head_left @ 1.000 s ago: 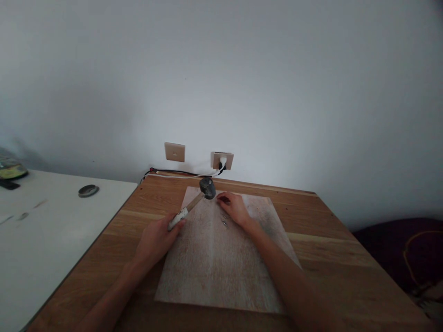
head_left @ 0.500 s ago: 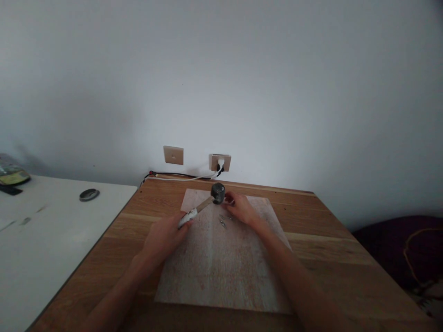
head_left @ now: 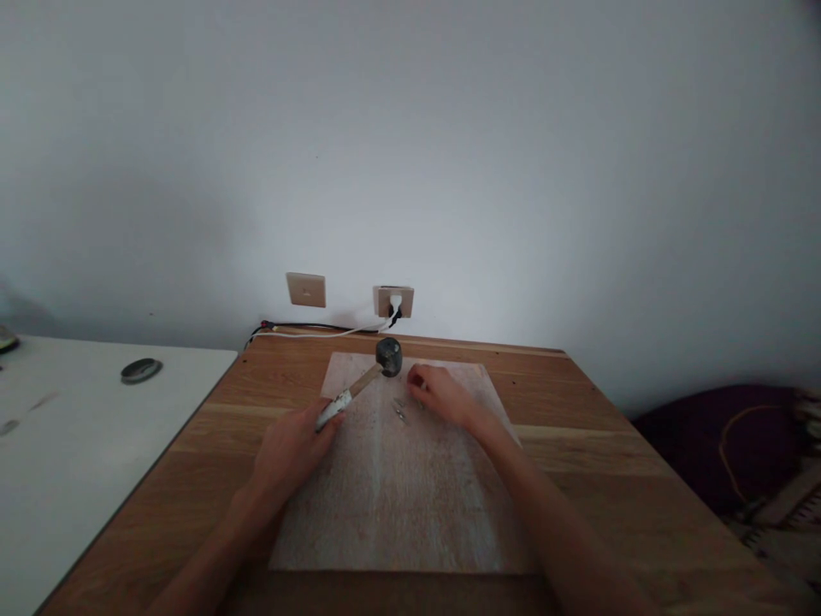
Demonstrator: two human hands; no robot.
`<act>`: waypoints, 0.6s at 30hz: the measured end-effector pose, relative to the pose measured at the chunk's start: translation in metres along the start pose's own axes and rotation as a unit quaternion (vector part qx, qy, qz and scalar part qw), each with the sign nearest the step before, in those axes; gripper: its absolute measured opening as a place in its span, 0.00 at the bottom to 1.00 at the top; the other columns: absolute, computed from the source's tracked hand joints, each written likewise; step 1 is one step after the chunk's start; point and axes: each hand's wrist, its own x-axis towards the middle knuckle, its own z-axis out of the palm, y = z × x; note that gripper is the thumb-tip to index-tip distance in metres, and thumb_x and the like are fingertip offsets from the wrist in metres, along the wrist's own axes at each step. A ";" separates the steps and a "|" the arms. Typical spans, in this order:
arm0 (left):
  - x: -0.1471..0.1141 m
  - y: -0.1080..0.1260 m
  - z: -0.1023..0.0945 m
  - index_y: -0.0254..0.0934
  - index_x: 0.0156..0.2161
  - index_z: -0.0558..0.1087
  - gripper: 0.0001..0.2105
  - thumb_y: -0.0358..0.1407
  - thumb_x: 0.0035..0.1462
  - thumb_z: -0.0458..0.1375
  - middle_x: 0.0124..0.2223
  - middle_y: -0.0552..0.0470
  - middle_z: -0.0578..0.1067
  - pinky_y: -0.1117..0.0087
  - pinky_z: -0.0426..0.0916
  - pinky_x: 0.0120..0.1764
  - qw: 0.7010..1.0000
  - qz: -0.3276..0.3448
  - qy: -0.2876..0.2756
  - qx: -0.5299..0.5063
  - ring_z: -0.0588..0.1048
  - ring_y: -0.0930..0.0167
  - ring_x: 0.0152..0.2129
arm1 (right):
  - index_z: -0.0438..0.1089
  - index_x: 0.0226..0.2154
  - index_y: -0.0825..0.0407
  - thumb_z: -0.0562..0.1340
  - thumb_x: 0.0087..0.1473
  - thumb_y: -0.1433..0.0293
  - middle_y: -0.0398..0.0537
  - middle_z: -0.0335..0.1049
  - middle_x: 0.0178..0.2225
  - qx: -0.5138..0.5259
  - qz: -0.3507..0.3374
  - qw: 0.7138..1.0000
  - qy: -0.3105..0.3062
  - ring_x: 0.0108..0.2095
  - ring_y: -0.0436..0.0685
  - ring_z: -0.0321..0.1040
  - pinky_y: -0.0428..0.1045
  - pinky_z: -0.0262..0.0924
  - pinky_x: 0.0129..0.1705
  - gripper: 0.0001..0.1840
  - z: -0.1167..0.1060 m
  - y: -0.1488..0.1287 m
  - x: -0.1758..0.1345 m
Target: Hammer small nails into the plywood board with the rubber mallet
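Observation:
My left hand [head_left: 298, 445] is wrapped round the handle of a rubber mallet [head_left: 388, 358], which has a black head and a wooden handle with white on its grip. The mallet slants away from me, its head over the far part of a worn, pale board [head_left: 385, 513]. To the right of the head, my right hand [head_left: 442, 395] is low over the board with its fingers curled together. Whatever may be between those fingertips is too small to make out. Several small shiny metal pieces [head_left: 399, 412] lie on the board just left of my right hand.
The board rests on a wooden table [head_left: 577, 479] against a white wall. Cables [head_left: 314, 332] run along the table's back edge to a wall socket [head_left: 393, 302]. On the left, a white table [head_left: 83, 445] bears a round dark lid-like object [head_left: 141, 370]. Dark purple fabric [head_left: 699, 436] is at right.
The view has turned slightly right. My right hand has drawn a little away from the mallet head and closer to the metal pieces. The mallet stays in my left hand.

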 end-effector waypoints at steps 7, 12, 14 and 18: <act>0.000 -0.004 0.004 0.44 0.57 0.75 0.19 0.48 0.71 0.49 0.43 0.45 0.84 0.66 0.67 0.40 0.999 -0.014 0.022 -0.039 0.82 0.59 0.42 | 0.80 0.37 0.55 0.61 0.54 0.81 0.53 0.81 0.37 -0.029 0.002 0.999 -0.013 0.35 0.57 0.75 0.47 0.63 0.39 0.13 -0.001 0.004 0.029; -0.001 -0.002 0.002 0.44 0.58 0.75 0.19 0.47 0.71 0.50 0.44 0.45 0.83 0.67 0.67 0.40 0.999 -0.018 0.015 -0.040 0.82 0.59 0.42 | 0.79 0.27 0.53 0.62 0.51 0.81 0.53 0.81 0.34 -0.054 -0.018 0.997 -0.042 0.36 0.59 0.76 0.48 0.63 0.42 0.12 0.002 0.001 0.042; -0.001 -0.003 0.002 0.44 0.58 0.75 0.20 0.47 0.71 0.50 0.43 0.45 0.83 0.66 0.67 0.39 0.999 -0.018 0.020 -0.041 0.82 0.58 0.42 | 0.78 0.26 0.52 0.62 0.52 0.82 0.53 0.81 0.34 -0.056 -0.017 0.997 -0.047 0.37 0.59 0.76 0.48 0.63 0.43 0.12 0.003 0.000 0.045; 0.001 -0.006 0.005 0.43 0.57 0.76 0.20 0.48 0.71 0.49 0.44 0.44 0.83 0.66 0.67 0.39 0.998 -0.025 0.025 -0.059 0.81 0.58 0.42 | 0.77 0.41 0.54 0.64 0.53 0.82 0.52 0.81 0.35 -0.048 0.015 0.998 -0.030 0.36 0.58 0.77 0.47 0.62 0.40 0.14 0.007 0.000 0.045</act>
